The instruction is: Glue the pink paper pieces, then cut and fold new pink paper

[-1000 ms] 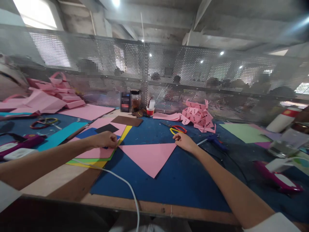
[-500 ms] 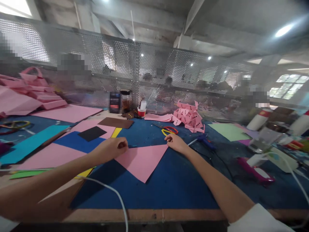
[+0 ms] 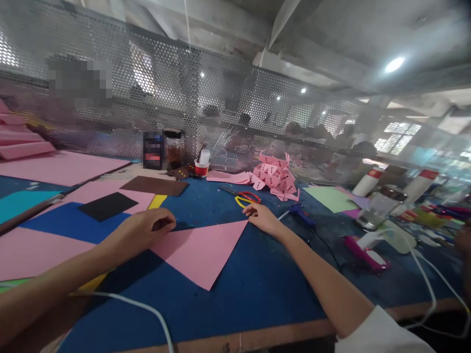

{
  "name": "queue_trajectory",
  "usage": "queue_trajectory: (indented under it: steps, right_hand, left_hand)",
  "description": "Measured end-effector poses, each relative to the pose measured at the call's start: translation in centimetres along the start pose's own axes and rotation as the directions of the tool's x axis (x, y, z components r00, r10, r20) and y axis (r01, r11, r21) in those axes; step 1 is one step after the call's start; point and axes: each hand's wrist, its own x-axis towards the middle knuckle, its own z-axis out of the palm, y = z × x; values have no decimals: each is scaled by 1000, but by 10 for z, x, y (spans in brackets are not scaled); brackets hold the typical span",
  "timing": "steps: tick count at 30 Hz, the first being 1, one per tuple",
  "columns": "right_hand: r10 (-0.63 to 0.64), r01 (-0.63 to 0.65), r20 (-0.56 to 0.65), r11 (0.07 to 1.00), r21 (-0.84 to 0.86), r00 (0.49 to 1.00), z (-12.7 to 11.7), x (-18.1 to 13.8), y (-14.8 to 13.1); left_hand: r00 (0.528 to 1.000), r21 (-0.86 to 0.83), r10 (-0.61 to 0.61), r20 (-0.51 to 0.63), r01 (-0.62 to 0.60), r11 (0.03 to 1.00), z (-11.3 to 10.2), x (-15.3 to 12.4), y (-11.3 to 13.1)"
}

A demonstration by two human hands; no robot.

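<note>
A pink sheet (image 3: 206,250) lies in front of me on the blue work surface, one corner pointing towards me. At its left end my left hand (image 3: 158,226) is closed, fingers curled over the edge; the exact grip is partly hidden. My right hand (image 3: 263,219) pinches the far right corner between bent fingers. Just beyond that hand lie scissors (image 3: 247,198) with red and yellow handles. Close by on its right is a blue glue gun (image 3: 301,214) with a dark cord.
Left are a black piece (image 3: 108,206), a blue sheet (image 3: 66,223) and a brown sheet (image 3: 154,186). Cut pink pieces (image 3: 275,176) are heaped before a perforated screen (image 3: 235,108). A magenta-and-white tool (image 3: 366,255) lies right. A white cable (image 3: 143,305) crosses the near left.
The view has turned to the right, so most things sit further left. My left hand has moved slightly away from the right one, and more of the pink sheet shows between them.
</note>
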Motion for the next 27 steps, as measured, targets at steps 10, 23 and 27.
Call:
queue_trajectory:
  steps: [10, 23, 27]
  right_hand:
    - [6, -6, -19, 1000, -9, 1000, -1, -2, 1]
    - [-182, 176, -129, 983, -57, 975, 6, -9, -7]
    - [-339, 336, -36, 940, -58, 940, 13, -32, -38]
  left_hand:
    - [993, 38, 82, 85, -85, 996, -2, 2, -1]
    - [973, -84, 127, 195, -112, 990, -25, -5, 11]
    - [967, -131, 110, 229, -81, 988, -24, -5, 5]
